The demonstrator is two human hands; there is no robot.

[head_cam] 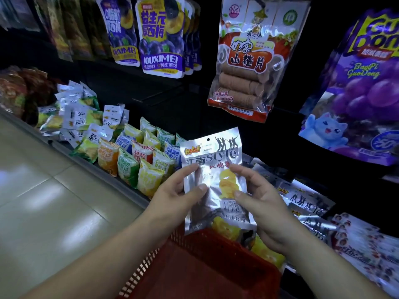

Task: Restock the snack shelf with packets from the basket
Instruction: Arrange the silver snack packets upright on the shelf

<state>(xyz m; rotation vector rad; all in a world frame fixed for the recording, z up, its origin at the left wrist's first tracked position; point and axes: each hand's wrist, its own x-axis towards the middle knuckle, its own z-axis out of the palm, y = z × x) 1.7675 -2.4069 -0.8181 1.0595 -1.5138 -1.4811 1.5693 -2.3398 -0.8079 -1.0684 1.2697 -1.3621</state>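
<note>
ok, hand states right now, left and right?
Left hand: holding the silver packet, left edge.
Right hand: holding the same packet, right edge.

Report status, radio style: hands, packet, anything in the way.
Left hand and right hand both pinch silver packet. Packet upright over red basket, not yet shelved. Nothing blocking matching packets beyond.

- The bare left hand [179,190] is showing short, trimmed fingernails, seen most plainly on the thumb and forefinger.
- The bare right hand [261,199] is showing the same short, rounded nails, clearest on the thumb.
- The bare left forearm [103,253] is showing as uncovered skin from the wrist to the picture's lower edge.
- The bare right forearm [323,262] is showing uncovered along the same stretch.
- Both forearms are appearing broader toward the lower edge, widened by the wide-angle lens.
</note>
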